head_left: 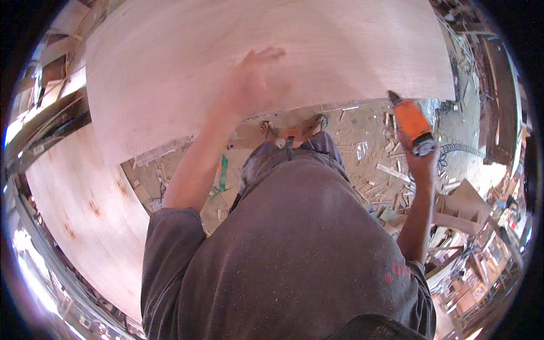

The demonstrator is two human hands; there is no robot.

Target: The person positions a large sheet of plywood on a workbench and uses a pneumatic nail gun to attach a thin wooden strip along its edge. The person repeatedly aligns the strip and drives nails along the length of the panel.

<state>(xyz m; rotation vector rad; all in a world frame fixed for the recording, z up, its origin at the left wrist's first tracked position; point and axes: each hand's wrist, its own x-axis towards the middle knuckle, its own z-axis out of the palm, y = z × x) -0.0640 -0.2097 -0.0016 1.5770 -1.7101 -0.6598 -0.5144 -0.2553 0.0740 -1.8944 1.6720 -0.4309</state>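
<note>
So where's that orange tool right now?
In the head view, the orange tool is right of centre, in the person's right hand, its dark tip near the pale board.

Board (340, 45) ahead, tool (412, 120) right

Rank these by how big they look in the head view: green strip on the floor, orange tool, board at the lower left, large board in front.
1. Large board in front
2. Board at the lower left
3. Orange tool
4. Green strip
</note>
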